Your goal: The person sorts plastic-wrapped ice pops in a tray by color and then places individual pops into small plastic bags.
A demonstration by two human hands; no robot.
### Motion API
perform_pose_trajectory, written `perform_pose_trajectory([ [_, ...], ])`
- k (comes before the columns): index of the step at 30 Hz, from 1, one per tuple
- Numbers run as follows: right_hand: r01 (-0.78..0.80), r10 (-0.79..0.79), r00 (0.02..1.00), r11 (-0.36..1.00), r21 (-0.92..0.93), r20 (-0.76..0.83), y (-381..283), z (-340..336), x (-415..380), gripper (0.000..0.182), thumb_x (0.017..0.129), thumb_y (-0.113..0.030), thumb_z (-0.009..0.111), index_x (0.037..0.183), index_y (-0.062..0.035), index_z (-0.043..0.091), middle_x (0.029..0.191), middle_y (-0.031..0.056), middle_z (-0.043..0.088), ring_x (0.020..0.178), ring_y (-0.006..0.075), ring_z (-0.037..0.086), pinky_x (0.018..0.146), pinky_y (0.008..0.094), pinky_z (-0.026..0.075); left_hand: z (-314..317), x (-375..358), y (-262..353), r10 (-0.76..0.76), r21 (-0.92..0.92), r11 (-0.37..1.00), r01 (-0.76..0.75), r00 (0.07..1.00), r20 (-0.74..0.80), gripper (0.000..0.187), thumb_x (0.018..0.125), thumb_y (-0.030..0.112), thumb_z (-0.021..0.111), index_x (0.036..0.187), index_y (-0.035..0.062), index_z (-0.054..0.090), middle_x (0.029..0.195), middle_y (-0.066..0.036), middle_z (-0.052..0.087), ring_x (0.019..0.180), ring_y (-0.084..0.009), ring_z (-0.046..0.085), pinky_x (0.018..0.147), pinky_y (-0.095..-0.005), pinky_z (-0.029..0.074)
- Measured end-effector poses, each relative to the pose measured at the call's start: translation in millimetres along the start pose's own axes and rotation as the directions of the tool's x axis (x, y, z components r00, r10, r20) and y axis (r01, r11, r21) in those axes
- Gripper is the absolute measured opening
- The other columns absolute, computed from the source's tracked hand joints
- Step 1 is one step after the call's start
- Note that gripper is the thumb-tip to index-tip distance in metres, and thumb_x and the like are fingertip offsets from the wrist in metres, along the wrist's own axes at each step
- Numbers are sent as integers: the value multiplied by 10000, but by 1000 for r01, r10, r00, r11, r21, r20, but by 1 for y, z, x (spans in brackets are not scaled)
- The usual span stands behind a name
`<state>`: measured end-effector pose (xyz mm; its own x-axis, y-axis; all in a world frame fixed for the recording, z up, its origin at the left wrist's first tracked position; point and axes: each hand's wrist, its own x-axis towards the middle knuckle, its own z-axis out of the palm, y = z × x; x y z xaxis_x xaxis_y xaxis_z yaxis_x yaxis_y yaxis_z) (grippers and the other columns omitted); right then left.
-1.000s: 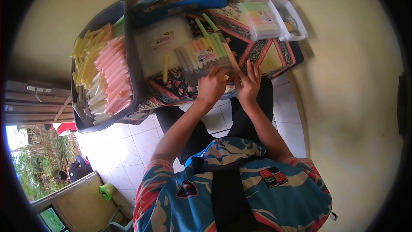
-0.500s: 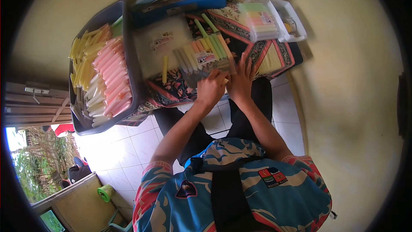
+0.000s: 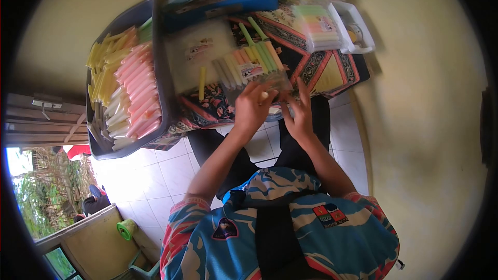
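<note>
A clear plastic pack (image 3: 254, 69) of coloured sticks, with a printed label, lies on the patterned cloth in front of me. My left hand (image 3: 251, 108) is at its near edge, fingers curled, with the pale rounded end of a small object (image 3: 264, 95) showing between them. My right hand (image 3: 299, 114) is just right of it, fingers apart and nothing visible in them. Two green sticks (image 3: 258, 30) lie beyond the pack and one yellow stick (image 3: 202, 84) to its left. Partly hidden between my hands is a round, shiny rim (image 3: 274, 115).
A dark tub (image 3: 165, 72) of yellow, pink and white sticks stands at left. Flat clear bags (image 3: 189, 49) lie beside it, below a blue bar-shaped device (image 3: 228, 8). Filled packs (image 3: 317, 31) and a white tray (image 3: 363, 36) are at the far right, near the wall.
My right hand has drawn back from the pack's near edge, and its fingers have bent and parted. My left hand stays near the pack, with the pale end now showing more plainly.
</note>
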<state>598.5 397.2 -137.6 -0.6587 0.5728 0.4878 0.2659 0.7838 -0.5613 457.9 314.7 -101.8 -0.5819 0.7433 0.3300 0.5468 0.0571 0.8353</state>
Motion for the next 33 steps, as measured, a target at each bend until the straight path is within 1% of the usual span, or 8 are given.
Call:
perform_pose_trajectory([
  [3, -189, 147, 981, 873, 451, 126, -28, -25, -16, 362, 805, -45, 701, 1144, 29, 599, 1205, 219, 552, 1068, 270, 606, 869, 363, 505, -23, -3, 23, -349, -583, 656, 479, 878, 328, 397, 1010, 353, 453, 1002, -5, 625, 814, -20, 581, 588, -115, 510, 523, -254, 414],
  [6, -412, 308, 909, 557, 721, 281, -46, -25, -25, 323, 823, -9, 698, 1124, 50, 598, 1009, 133, 657, 918, 161, 649, 805, 279, 521, -5, -12, 31, -386, -873, 175, 456, 847, 365, 420, 1012, 399, 414, 975, 21, 592, 818, -59, 581, 606, -124, 478, 558, -252, 395],
  [11, -345, 342, 927, 610, 713, 156, -40, -26, -31, 295, 829, 41, 682, 1107, 84, 593, 937, 113, 666, 821, 118, 656, 742, 235, 536, 16, -21, 21, -385, -899, 167, 405, 866, 319, 453, 995, 477, 396, 1076, 55, 540, 932, -98, 584, 870, -178, 512, 821, -328, 390],
  [15, -339, 407, 906, 529, 778, 118, -26, -38, -35, 219, 847, 58, 653, 1057, 79, 598, 936, 96, 633, 838, 121, 643, 759, 232, 532, 16, -17, 15, -206, -775, 554, 306, 952, 228, 420, 972, 387, 505, 1206, 40, 537, 981, -97, 614, 944, -189, 546, 871, -330, 413],
  [18, -299, 448, 890, 428, 853, 87, -7, -53, -37, 178, 862, 59, 616, 1038, 51, 591, 1007, 89, 567, 836, 189, 651, 754, 302, 554, 4, -14, 6, -4, -149, 989, 8, 1000, 25, 308, 883, 209, 657, 1120, 23, 591, 945, -92, 638, 890, -191, 577, 814, -320, 445],
  [24, -342, 533, 831, 267, 901, 157, 8, -65, -27, 313, 842, 35, 651, 1142, 40, 559, 1040, 90, 581, 948, 172, 613, 797, 289, 546, 11, -20, 19, 90, -197, 980, -28, 946, 311, 299, 757, 77, 762, 1031, 37, 650, 928, -109, 677, 774, -178, 621, 691, -295, 481],
  [29, -334, 572, 811, 277, 901, 125, 8, -46, -26, 341, 853, -1, 658, 1170, 46, 540, 1046, 84, 590, 950, 130, 585, 796, 248, 508, 30, -31, 29, -42, -197, 971, 133, 911, 409, 292, 819, 118, 741, 1058, 1, 620, 838, -86, 688, 677, -126, 619, 656, -256, 484],
  [33, -352, 524, 837, 294, 889, 158, 0, -40, -24, 286, 861, -11, 660, 1120, 38, 552, 1034, 90, 594, 961, 137, 583, 854, 254, 468, 36, -36, 21, -266, -516, 710, 479, 861, 433, 257, 885, 82, 660, 1099, -23, 564, 880, -85, 667, 748, -127, 620, 681, -256, 495],
])
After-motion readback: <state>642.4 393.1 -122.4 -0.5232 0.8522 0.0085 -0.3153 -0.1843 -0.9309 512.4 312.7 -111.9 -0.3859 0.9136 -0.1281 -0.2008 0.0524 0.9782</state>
